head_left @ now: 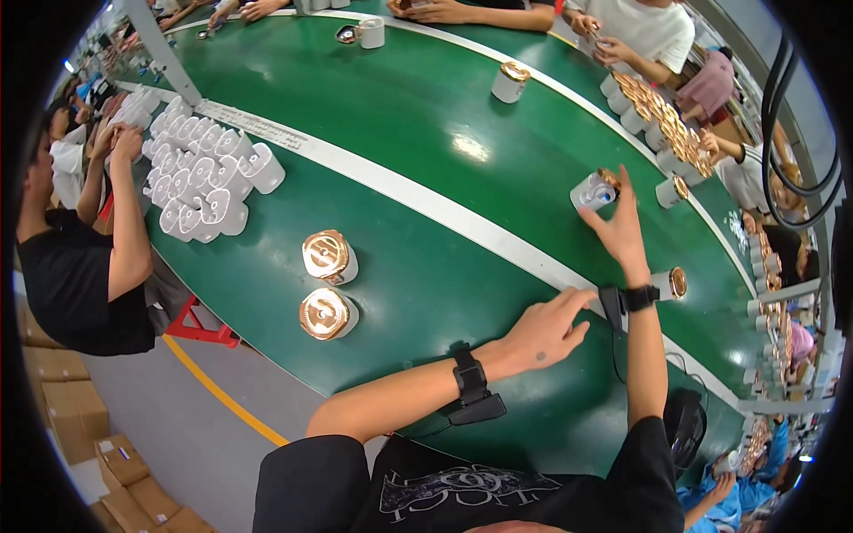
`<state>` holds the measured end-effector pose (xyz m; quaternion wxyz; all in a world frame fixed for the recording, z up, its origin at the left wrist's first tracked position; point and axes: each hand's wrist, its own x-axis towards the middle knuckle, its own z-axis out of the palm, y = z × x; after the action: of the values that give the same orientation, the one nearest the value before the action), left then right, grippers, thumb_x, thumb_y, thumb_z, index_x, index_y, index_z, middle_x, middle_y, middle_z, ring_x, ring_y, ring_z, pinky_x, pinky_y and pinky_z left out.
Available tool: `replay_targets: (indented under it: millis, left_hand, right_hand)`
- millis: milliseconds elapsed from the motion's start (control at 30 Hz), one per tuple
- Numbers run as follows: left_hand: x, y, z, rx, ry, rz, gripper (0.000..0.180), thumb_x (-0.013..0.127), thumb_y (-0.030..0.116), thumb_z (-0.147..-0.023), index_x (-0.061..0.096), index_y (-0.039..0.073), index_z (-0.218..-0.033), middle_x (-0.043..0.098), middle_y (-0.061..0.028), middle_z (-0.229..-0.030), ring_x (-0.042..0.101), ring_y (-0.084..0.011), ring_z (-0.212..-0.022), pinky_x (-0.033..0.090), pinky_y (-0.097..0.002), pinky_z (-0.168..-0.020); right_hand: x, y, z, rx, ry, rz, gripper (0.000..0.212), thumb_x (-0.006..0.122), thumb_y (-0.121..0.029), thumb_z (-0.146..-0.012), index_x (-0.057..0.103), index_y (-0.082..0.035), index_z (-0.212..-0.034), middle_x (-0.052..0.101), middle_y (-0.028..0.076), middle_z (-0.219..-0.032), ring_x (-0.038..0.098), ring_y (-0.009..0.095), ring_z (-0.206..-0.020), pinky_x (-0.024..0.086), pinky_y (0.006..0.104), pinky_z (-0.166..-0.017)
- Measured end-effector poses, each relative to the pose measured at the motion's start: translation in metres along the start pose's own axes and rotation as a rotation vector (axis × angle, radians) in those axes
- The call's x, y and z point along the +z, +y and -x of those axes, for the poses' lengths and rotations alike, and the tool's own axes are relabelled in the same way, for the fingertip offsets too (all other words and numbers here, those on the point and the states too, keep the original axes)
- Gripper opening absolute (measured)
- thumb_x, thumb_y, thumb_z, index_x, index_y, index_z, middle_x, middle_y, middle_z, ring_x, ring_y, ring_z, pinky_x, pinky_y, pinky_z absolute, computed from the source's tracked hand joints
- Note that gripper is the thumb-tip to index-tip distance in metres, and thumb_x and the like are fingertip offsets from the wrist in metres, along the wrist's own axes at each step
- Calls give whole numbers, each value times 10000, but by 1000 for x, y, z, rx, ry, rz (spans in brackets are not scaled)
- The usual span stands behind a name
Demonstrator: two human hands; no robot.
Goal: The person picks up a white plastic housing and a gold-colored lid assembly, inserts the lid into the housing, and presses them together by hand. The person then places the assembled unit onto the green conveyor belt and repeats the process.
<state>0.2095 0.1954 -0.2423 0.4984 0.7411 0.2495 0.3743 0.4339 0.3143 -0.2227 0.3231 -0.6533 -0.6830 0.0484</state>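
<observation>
Right hand (619, 226) grips a white part (593, 190) at frame right; left hand (544, 330) rests open; two copper-topped parts (329, 286) wait centre-left on the tabletop (426, 124).

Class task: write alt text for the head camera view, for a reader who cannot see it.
The right hand reaches out to a white cylinder with copper coil on a green conveyor table. The left hand rests flat on the table's white stripe.

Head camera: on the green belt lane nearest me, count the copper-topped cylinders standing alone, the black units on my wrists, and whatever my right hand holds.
Copper-topped cylinders standing alone: 2
Black wrist units: 2
White cylinder held by right hand: 1
Total: 5
</observation>
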Motion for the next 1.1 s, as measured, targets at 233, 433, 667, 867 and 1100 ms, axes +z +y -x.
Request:
replay_targets:
  millis: [233, 433, 667, 867, 1100]
  left_hand:
    - [0, -1, -13, -81, 38, -12, 512, 682, 74, -962, 460, 43, -1422, 581, -146, -1194, 634, -219, -673, 534, -375, -629]
    - [6, 2, -23, -170, 283, 69, 620, 743, 78, -915, 441, 48, -1455, 569, -127, -1224, 628, -213, -700, 538, -380, -656]
    - [17, -39, -31, -47, 158, -46, 721, 860, 174, -823, 490, 92, -1436, 610, -158, -1309, 711, -355, -1008, 574, -415, -870]
    - [15, -45, -37, -210, -148, 54, 749, 895, 298, -797, 511, 105, -1411, 617, -165, -1344, 670, -390, -1176, 568, -424, -942]
    - [22, -60, -31, -106, -370, 245, 789, 882, 435, -818, 504, 107, -1428, 548, -141, -1443, 574, -382, -1303, 508, -449, -1048]
  right_hand:
    - [-3, -3, -2, 159, 63, -72, 750, 851, -158, -819, 468, -46, -1454, 631, 143, -1381, 660, 285, -1186, 564, 372, -927]
    - [-39, -46, 52, 109, -30, -132, 710, 849, -112, -819, 482, -35, -1422, 650, 161, -1322, 681, 242, -1147, 581, 347, -875]
    - [-56, -82, 135, 405, -219, -345, 577, 791, -32, -868, 514, -20, -1374, 654, 160, -1316, 724, 226, -1041, 588, 336, -864]
    - [-122, -31, 164, 366, -447, -138, 516, 770, 29, -841, 574, -10, -1316, 608, 182, -1385, 737, 265, -1001, 590, 355, -863]
    - [-124, -26, 144, -112, -415, 33, 553, 745, 72, -767, 640, -27, -1301, 553, 194, -1460, 707, 305, -1088, 576, 364, -885]
